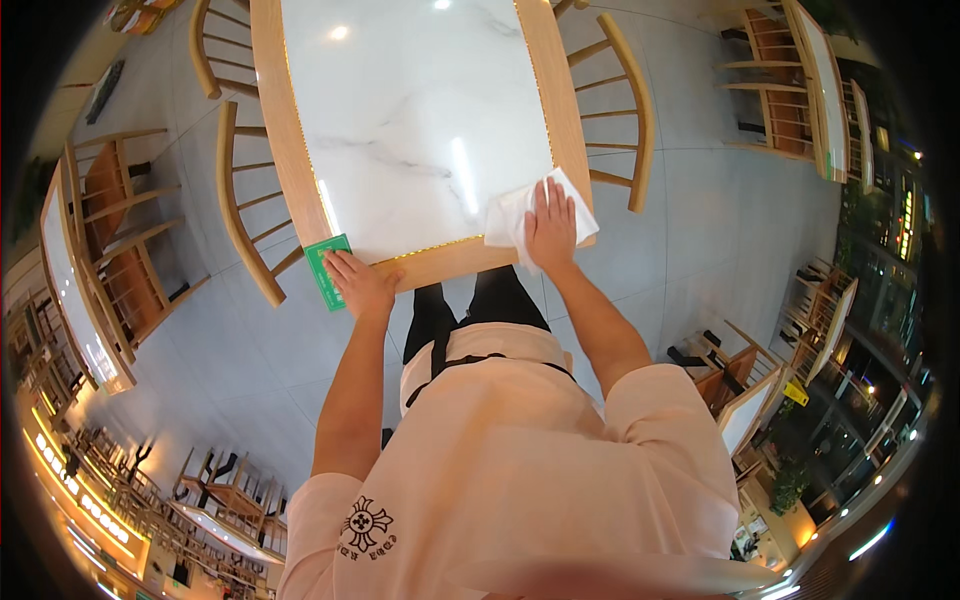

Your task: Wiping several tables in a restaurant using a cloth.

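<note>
A rectangular table with a white marble-look top and a wooden border stands before me. My right hand lies palm down on a folded white cloth, pressing it on the near right corner; part of the cloth hangs past the near edge. At the near left corner, my left hand rests with its fingers over a green card that bears writing. Its thumb is spread onto the wooden border. The card sticks out past the table's corner, partly covered by the fingers.
Wooden chairs with spindle backs flank the table on the left, and another chair is on the right. Other tables with chairs stand farther off on grey floor tiles. A yellow sign shows at the right near dark windows.
</note>
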